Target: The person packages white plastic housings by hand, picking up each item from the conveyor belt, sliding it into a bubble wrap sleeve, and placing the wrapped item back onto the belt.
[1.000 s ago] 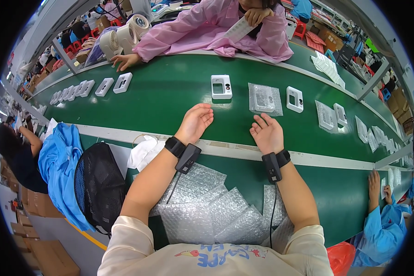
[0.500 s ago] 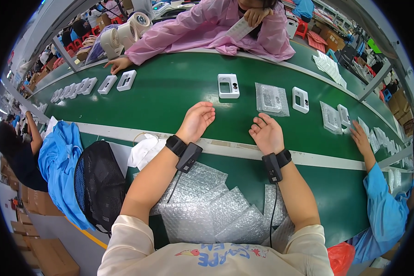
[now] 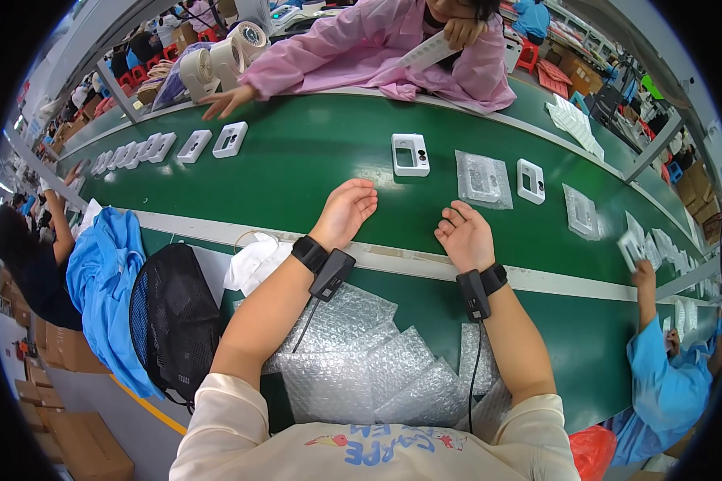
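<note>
While a green surface [image 3: 281, 180] is stretching across the view, apparently empty bubble bags [image 3: 329, 389] are lying before the person. The work is looking part done: bagged pieces [image 3: 582, 214] are lying rightward, a bare one among them, and a row of bare housings [image 3: 163, 147] leftward. The left hand [image 3: 347, 212] is pointing toward a bare white housing [image 3: 414, 170], the right hand [image 3: 468, 236] toward a bagged housing [image 3: 483, 179]. Both palms are facing inward, fingers loosely bent, each grip half-wide, holding nothing.

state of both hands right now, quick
Left hand: open, loosely curled, holding nothing.
Right hand: open, loosely curled, holding nothing.
</note>
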The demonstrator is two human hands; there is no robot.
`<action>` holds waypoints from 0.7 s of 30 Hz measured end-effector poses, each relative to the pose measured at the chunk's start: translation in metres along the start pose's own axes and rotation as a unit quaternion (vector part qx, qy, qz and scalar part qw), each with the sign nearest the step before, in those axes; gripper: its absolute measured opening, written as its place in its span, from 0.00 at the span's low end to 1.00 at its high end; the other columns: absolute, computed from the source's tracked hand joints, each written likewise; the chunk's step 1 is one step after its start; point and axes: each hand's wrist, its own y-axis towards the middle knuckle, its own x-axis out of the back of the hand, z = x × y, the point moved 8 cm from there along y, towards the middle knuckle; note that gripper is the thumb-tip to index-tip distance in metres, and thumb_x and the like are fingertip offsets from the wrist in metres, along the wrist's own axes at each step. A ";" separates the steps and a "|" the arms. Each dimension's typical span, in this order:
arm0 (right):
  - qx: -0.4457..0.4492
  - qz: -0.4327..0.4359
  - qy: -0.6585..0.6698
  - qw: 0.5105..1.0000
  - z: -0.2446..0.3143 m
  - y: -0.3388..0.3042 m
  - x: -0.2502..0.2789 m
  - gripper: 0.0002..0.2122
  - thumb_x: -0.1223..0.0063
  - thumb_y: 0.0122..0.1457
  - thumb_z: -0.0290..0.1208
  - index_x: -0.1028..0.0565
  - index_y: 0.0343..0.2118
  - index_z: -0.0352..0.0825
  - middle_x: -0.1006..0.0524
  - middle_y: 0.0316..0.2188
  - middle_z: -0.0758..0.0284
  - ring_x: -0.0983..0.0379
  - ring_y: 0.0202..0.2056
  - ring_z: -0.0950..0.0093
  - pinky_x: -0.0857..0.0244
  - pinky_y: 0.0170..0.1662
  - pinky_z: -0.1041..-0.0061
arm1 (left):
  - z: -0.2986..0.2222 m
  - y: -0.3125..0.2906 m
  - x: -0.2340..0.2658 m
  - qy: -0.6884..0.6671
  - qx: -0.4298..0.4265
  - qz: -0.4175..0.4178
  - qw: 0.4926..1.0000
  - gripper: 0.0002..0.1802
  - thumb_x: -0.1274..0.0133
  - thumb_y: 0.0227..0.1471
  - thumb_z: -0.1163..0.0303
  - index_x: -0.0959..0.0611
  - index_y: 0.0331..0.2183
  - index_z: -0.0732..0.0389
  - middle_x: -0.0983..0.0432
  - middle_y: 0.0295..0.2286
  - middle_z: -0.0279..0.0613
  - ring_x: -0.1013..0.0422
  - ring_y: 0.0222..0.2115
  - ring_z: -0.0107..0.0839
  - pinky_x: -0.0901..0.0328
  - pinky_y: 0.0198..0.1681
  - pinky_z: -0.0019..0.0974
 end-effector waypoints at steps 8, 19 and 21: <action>-0.008 0.004 -0.008 1.000 -0.007 -0.003 -0.005 0.07 0.59 0.54 0.30 0.33 0.34 0.36 0.30 0.27 0.66 0.37 0.26 0.74 0.40 0.35 0.73 | -0.007 -0.004 0.009 0.000 -0.009 -0.005 1.000 0.04 0.56 0.48 0.76 0.29 0.31 0.62 0.31 0.27 0.37 0.34 0.30 0.26 0.37 0.37 0.28; -0.002 0.011 -0.021 1.000 -0.012 0.002 -0.012 0.06 0.59 0.54 0.30 0.32 0.34 0.36 0.29 0.27 0.66 0.36 0.26 0.74 0.40 0.34 0.73 | -0.011 -0.001 0.013 0.012 -0.010 0.009 1.000 0.04 0.56 0.48 0.76 0.28 0.30 0.61 0.31 0.27 0.37 0.34 0.30 0.26 0.38 0.38 0.28; -0.002 0.011 -0.020 1.000 -0.012 0.001 -0.012 0.06 0.59 0.54 0.30 0.32 0.34 0.36 0.29 0.27 0.66 0.36 0.26 0.74 0.40 0.34 0.73 | -0.009 -0.002 0.015 0.013 -0.007 0.002 1.000 0.04 0.56 0.48 0.76 0.28 0.31 0.62 0.31 0.27 0.37 0.34 0.30 0.26 0.38 0.38 0.28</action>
